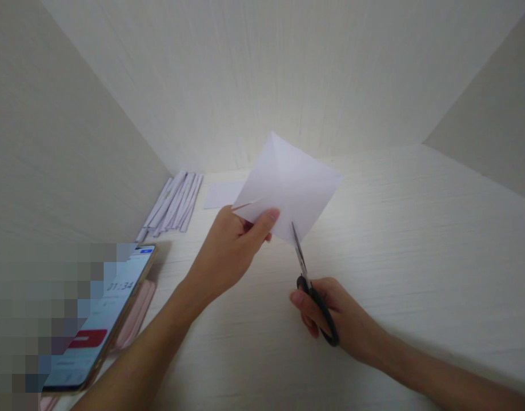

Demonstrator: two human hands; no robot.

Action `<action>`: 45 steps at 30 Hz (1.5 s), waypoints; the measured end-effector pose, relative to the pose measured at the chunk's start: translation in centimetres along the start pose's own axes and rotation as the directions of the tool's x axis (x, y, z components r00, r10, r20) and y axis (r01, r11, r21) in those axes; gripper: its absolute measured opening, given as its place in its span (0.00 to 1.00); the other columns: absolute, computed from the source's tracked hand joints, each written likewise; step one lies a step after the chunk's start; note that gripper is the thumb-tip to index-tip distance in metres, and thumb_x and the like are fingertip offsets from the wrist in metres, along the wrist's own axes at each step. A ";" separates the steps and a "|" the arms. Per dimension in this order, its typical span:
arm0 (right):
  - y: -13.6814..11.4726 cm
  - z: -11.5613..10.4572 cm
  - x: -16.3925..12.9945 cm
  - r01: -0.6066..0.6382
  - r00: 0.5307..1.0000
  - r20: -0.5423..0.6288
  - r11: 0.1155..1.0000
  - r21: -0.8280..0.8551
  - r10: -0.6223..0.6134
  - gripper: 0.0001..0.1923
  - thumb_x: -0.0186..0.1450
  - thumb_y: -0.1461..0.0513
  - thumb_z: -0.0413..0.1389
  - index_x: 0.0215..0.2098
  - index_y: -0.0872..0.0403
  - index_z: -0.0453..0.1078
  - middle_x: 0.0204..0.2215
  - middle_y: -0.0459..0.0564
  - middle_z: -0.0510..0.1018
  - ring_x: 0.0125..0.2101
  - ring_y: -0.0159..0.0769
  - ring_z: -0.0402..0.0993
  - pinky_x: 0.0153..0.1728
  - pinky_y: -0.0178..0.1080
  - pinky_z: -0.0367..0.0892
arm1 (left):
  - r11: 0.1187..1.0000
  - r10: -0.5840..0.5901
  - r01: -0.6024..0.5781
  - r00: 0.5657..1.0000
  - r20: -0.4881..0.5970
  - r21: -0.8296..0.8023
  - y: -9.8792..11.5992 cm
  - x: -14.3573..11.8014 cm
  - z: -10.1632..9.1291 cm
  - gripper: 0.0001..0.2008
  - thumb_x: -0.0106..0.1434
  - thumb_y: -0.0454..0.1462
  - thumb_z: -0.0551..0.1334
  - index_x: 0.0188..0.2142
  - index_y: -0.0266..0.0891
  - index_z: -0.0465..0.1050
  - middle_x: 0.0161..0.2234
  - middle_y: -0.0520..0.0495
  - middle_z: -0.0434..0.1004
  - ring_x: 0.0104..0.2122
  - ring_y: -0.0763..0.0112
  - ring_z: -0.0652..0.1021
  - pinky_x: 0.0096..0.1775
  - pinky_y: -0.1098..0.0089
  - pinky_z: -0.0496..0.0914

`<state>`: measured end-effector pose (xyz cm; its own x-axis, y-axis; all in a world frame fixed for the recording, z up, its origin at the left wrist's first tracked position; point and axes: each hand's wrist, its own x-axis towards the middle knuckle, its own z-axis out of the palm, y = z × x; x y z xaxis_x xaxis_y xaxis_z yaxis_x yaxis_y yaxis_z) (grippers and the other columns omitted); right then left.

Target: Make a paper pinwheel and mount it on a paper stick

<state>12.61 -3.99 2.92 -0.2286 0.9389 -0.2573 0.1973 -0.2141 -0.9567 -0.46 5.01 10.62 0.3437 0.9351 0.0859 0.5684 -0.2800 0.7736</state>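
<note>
A white square of paper with a faint crease is held up above the table, one corner pointing away from me. A slit runs into it at its left corner. My left hand pinches its lower left edge, thumb on top. Black-handled scissors are gripped in my right hand, thumb and fingers around the handles. Their blades point up at the paper's near corner and overlap it, nearly closed. Whether they are cutting it at this moment I cannot tell.
Several rolled white paper tubes lie at the back left against the side panel. Beside them, partly behind the held sheet, is a flat white paper. A phone showing a timer leans on a pink object at the left. Pale panels enclose the table.
</note>
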 end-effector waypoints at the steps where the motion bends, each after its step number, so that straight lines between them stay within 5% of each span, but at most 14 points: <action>1: 0.0 0.0 0.0 0.000 1.000 0.002 1.000 0.003 0.000 0.25 0.57 0.46 0.44 0.14 0.56 0.56 0.11 0.42 0.60 0.14 0.24 0.56 0.16 0.30 0.52 | 1.000 0.002 -0.002 1.000 0.001 0.000 0.0 0.0 0.0 0.16 0.53 0.44 0.52 0.15 0.37 0.61 0.09 0.54 0.56 0.12 0.79 0.60 0.15 0.76 0.53; 24: 0.3 0.1 0.0 -0.007 1.000 0.005 1.000 0.021 0.007 0.26 0.58 0.46 0.44 0.12 0.56 0.56 0.09 0.42 0.59 0.11 0.22 0.53 0.13 0.30 0.49 | 1.000 -0.007 0.007 1.000 0.005 -0.019 0.1 -0.1 0.0 0.16 0.53 0.43 0.52 0.15 0.37 0.62 0.09 0.54 0.57 0.12 0.79 0.60 0.15 0.76 0.54; 36: -0.9 0.0 0.0 0.018 0.999 -0.047 1.000 0.023 -0.017 0.26 0.58 0.45 0.43 0.14 0.56 0.57 0.11 0.42 0.59 0.15 0.24 0.55 0.17 0.30 0.52 | 0.997 0.003 0.013 0.982 0.191 -0.082 0.1 -0.4 0.6 0.18 0.54 0.44 0.52 0.14 0.36 0.60 0.09 0.56 0.57 0.12 0.80 0.61 0.15 0.77 0.54; 45: -1.1 0.1 -0.1 0.001 0.997 -0.075 0.999 0.036 0.002 0.27 0.57 0.45 0.42 0.14 0.57 0.59 0.11 0.43 0.60 0.15 0.24 0.55 0.16 0.30 0.52 | 0.991 -0.005 0.035 0.975 0.224 -0.129 -0.2 -0.5 0.9 0.19 0.54 0.45 0.52 0.13 0.36 0.59 0.09 0.56 0.56 0.12 0.81 0.59 0.15 0.77 0.52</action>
<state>12.37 -3.89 4.04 -0.1560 0.9562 -0.2478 0.1622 -0.2226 -0.9613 -0.07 4.40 9.91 0.4995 0.8642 -0.0606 0.4789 -0.2171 0.8506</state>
